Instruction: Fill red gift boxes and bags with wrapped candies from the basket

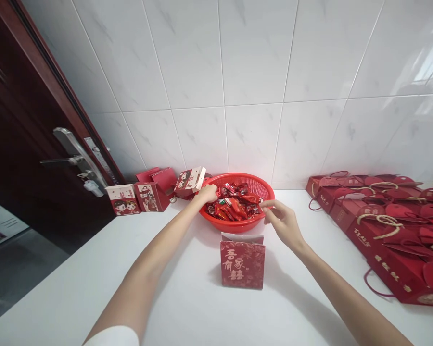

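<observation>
From where I stand, both hands are at the red plastic basket (234, 226), which sits on the white table (187, 298) close to the tiled wall (252, 57) and holds a heap of wrapped sweets (238, 207), mostly red. The left hand (206, 193) reaches over the basket's left side, its fingers curled down by the sweets; I can't tell whether they grip one. The right hand (282, 222) is at the opposite rim, thumb and forefinger drawn near each other, though whether anything is pinched between them is too small to tell.

In front of the basket, apart from it, a red paper box (243, 265) stands upright with its top open (pale lettering on the front, rather pretty). Left of the basket are more small boxes (151, 197), some printed with cartoon figures, and one of them (189, 180) is tilted. Over on the right, larger red boxes (378, 235) with cord handles are packed side by side. A dark door (39, 96) with a metal handle (75, 156) is at the far left.
</observation>
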The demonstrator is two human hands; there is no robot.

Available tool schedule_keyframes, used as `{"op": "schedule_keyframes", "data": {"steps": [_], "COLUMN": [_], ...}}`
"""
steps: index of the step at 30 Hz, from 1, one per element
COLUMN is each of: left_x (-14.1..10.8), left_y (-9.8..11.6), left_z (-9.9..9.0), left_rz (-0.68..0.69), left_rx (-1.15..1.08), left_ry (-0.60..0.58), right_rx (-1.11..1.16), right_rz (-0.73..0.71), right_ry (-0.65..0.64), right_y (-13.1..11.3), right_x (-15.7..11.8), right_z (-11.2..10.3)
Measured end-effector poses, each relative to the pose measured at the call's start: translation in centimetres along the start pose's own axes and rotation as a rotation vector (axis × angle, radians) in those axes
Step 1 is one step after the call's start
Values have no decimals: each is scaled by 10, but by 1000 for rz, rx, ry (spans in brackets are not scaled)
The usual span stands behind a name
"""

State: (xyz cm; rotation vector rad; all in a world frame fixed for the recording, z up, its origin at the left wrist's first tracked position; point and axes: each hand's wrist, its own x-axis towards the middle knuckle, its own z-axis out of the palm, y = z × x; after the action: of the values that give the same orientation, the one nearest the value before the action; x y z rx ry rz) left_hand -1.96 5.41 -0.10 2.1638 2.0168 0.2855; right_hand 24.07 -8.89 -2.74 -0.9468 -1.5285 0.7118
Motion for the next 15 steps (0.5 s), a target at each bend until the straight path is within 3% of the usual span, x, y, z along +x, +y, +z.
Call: {"op": "schedule_keyframes", "data": {"steps": [8, 15], "left_x": [-14, -25], "left_y": [-9, 1], "left_z": [-13, -15], "left_rz": [51, 102], "left_rx": [-154, -143], "left_ry": [165, 245], "right_rx": [140, 197], "right_rz": [106, 133], "right_ry": [51, 85], "right_y": [15, 28], "right_x": [39, 58], "right_z": [25, 40]}}
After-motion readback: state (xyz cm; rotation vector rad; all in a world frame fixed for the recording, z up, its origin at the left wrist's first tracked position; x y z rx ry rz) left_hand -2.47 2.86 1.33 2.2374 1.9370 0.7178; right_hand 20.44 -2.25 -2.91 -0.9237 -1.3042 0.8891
